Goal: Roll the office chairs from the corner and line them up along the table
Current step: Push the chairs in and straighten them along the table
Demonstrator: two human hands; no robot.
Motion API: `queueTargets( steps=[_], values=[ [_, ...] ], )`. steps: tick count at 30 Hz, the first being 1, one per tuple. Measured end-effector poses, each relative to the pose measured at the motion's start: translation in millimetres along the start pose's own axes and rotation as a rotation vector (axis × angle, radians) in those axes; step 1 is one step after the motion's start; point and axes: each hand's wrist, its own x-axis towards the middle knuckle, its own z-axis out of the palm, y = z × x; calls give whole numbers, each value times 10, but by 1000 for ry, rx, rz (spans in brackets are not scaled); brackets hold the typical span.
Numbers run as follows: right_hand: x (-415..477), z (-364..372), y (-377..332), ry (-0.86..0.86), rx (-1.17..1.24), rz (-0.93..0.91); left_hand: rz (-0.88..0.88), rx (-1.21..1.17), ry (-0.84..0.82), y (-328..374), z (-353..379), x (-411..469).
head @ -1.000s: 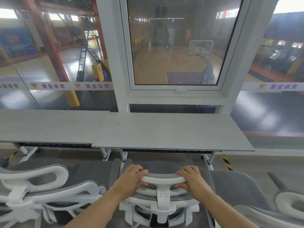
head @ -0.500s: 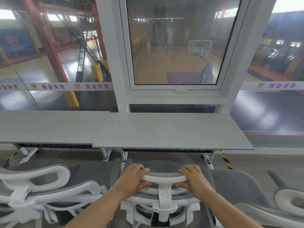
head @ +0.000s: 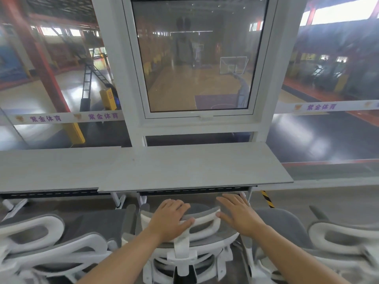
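A white-framed office chair with grey mesh stands in front of me, its headrest [head: 205, 219] just short of the long grey table [head: 184, 167]. My left hand [head: 170, 218] lies on the headrest's left half, fingers laid over its top and thumb along the white frame. At the headrest's right end, my right hand [head: 240, 214] has its fingers straight and spread, and only the thumb side touches it. A second chair [head: 51, 242] stands at the left and a third chair [head: 338, 240] at the right, both facing the table.
The table runs along a glass wall with a white window frame [head: 196, 119]. White table legs [head: 120, 199] stand under its front edge. A yellow and black striped floor marker [head: 266, 198] lies past the table's right end, with bare grey floor beyond.
Both hands gripped the headrest before. Now their fingers have straightened, the right hand lifting mostly off. The chair sits closer under the table's edge and my view has dropped slightly.
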Motion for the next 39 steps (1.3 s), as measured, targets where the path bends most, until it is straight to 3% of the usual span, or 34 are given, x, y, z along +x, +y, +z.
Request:
queueTargets(
  steps=[8, 16, 20, 24, 29, 34, 39],
  values=[
    [-660, -515, 1563, 13, -70, 42, -27, 31, 181, 1569, 200, 720],
    [-1530, -979, 2854, -25, -131, 92, 0, 57, 98, 2913, 364, 1312],
    [-1908, -1059, 3259, -30, -114, 227, 27, 78, -10, 3253, 465, 1601],
    [-2232, -1034, 3578, -71, -73, 299, 41, -88, -68, 3552, 664, 1809],
    [-2418, -960, 4056, -111, -66, 269, 57, -327, -70, 4041, 944, 1912],
    [-2442, -878, 4496, -30, -50, 176, 90, -225, -57, 4388, 1308, 2049],
    [-2441, -919, 4975, 20, 194, 26, 136, -108, 165, 4627, 1465, 2241]
  ],
)
